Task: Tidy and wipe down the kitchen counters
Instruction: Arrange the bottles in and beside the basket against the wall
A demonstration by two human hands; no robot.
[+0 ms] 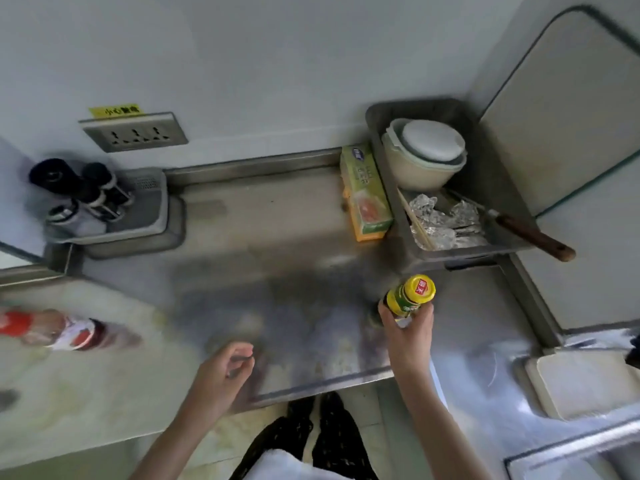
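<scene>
My right hand (408,330) grips a small bottle with a yellow cap and green-yellow label (410,295), held just above the steel counter (277,237) right of centre. My left hand (221,372) hovers over the counter's front edge with fingers loosely curled and nothing in it. The counter surface looks smeared and dull. A blurred red-and-white bottle (52,329) lies on its side at the far left on the pale counter section.
A grey tray (138,216) with dark bottles (79,188) sits back left under a wall socket (133,133). A green-yellow box (365,195) stands beside a metal bin (512,223) holding bowls, crumpled plastic and a wooden-handled knife (533,233). A white board (588,382) lies front right.
</scene>
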